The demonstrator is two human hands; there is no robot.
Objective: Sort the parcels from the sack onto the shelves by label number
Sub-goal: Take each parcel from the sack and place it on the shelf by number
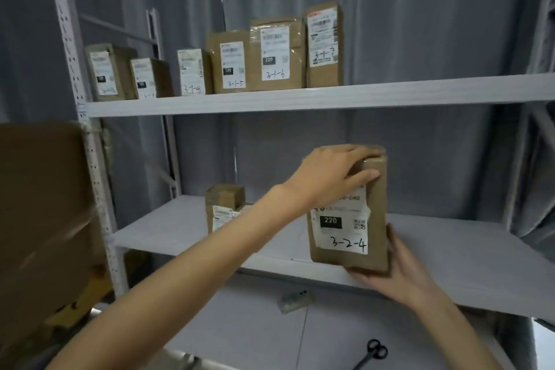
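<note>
Because the rack dominates the view, start there: white metal shelving against grey curtain, upper shelf carrying a row of brown parcels with handwritten codes, those legible reading 3-1-5, 3-1-6, 3-1-7. Middle shelf below it, mostly bare board on the right. Large brown carton at left edge, outside the rack.

Parcel in hand: upright brown box, taped, white label facing camera, marked 3-2-4 by hand with a printed "220" block above. It stands at the front edge of the middle shelf; whether its base rests fully on the board or is partly carried, cannot tell. Left hand curls over the top front corner, fingers wrapped across the top, thumb on the front face. Right hand cups the lower right corner from beneath and behind, fingers hidden under the base.

Handling judgement: rigid cardboard, holds shape under both grips with no denting, so likely light to moderate. Tape bands look glossy and may slip; bare card at the corners is the better purchase. Tall and narrow, so inclined to topple; top-and-bottom hold suits it.

Small parcel further left on the same shelf, partly behind the left forearm. Scissors lie on the bottom shelf.
</note>
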